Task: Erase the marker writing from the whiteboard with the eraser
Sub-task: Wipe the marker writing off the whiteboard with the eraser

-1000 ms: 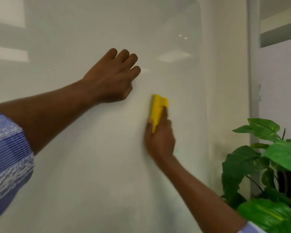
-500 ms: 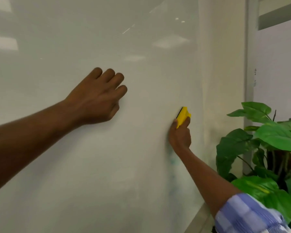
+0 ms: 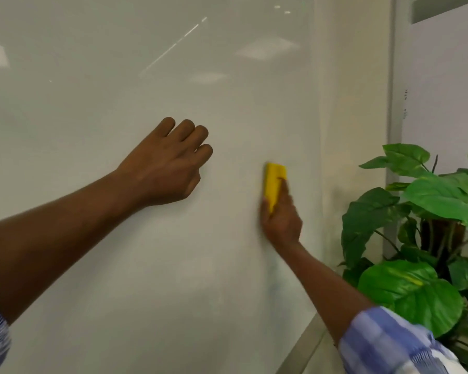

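Note:
A glossy whiteboard (image 3: pixel 119 76) fills most of the view. My right hand (image 3: pixel 281 220) grips a yellow eraser (image 3: pixel 274 182) and holds it upright against the board near its right edge. Faint bluish-green smears (image 3: pixel 272 276) show on the board below that hand. My left hand (image 3: pixel 168 166) rests against the board to the left of the eraser, its fingers curled under and holding nothing. No clear writing is visible on the board.
A cream wall strip (image 3: pixel 354 103) borders the board on the right, then a grey frame post (image 3: pixel 393 130). A large green leafy plant (image 3: pixel 416 238) stands at the lower right, close to my right forearm. The board's bottom rail (image 3: pixel 303 349) runs at the lower right.
My right hand swept the eraser rightward toward the board's edge, then back left with the eraser turned upright again. My left hand stayed on the board.

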